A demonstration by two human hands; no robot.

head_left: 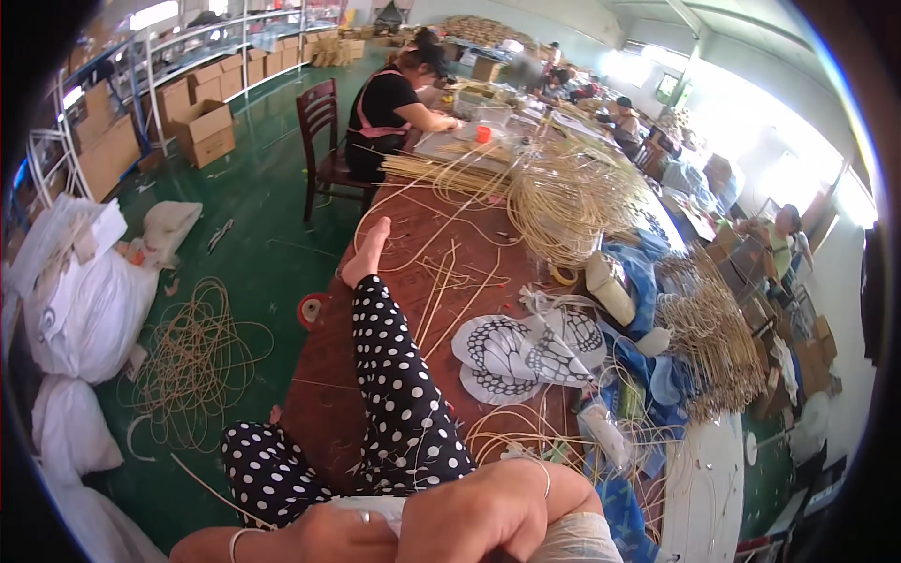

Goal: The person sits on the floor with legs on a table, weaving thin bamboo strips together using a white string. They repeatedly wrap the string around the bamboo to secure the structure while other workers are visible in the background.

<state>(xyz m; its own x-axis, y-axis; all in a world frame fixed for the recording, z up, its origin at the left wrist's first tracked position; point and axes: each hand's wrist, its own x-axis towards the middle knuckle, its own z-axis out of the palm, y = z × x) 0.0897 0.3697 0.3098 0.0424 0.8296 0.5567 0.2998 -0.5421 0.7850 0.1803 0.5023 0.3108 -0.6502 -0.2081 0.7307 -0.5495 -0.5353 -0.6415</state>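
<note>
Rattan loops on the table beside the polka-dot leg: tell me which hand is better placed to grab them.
Right, probably. The right hand lies just below the rattan loops, on the same side of the polka-dot leg; the left hand sits farther left, so it would have to cross over.

white cloth bundle (563,540) | crumpled | gripped in lap, bottom edge

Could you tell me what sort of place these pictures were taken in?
It looks like a wicker-weaving workshop: a long brown worktable covered with pale cane strands, loose cane coils on the green floor, and stacked cardboard boxes along the wall.
</note>
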